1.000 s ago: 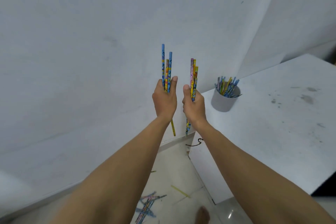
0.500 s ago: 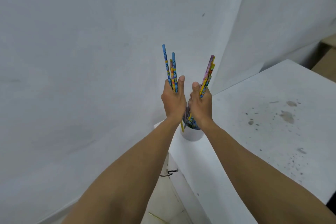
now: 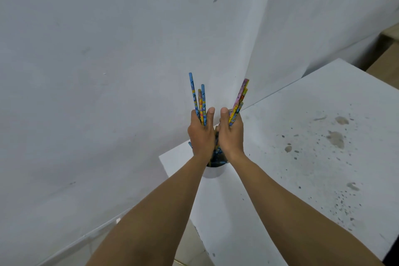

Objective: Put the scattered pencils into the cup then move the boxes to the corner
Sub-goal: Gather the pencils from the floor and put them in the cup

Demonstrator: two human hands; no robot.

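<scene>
Now two hands meet just above one white cup point(image 3: 212, 172) at the desk point(image 3: 302, 179) corner: left grip point(image 3: 200, 134) clasps three pencils point(image 3: 197, 101), right grip point(image 3: 231, 134) clasps roughly four others point(image 3: 240, 98), fanning upward.

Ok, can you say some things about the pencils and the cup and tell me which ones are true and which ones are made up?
1. Both hands hold pencils. True: the left hand grips the left bunch, and the right hand grips the right bunch.
2. The cup lies tipped on its side. False: the cup stands upright on the table, just below the hands.
3. The cup has pencils in it. True: the pencils inside show between the wrists.
4. The table is spotless. False: the table has dark stains and specks.
</scene>
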